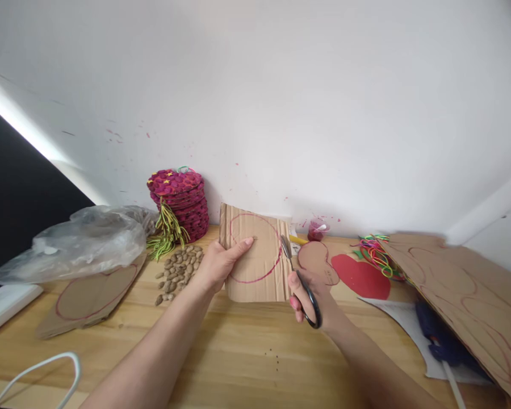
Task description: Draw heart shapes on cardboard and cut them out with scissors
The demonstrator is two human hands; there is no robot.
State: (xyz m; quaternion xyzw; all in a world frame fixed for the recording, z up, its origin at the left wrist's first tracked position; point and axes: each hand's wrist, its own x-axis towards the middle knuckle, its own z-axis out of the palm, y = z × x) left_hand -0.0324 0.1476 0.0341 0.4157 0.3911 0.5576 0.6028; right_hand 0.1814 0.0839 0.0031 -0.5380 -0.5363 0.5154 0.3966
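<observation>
A piece of brown cardboard (255, 250) with a red outline, round at the top, is held up above the table. My left hand (223, 264) grips its left edge, thumb on the front face and fingers hidden behind. At the right edge, my right hand (309, 292) is closed round the black handles of a pair of scissors (310, 309). The blades point up and lie against the cardboard, close to the right side of the red line. Whether they are cutting into it, I cannot tell.
Behind my left arm are peanuts (181, 267), a stack of purple decorated discs (179, 199) and a plastic bag (89, 238). On the right lie a red paper shape (361, 276), a cut cardboard shape (317, 261), coloured cords (378, 255), a glue gun (440, 341) and large cardboard (464, 301).
</observation>
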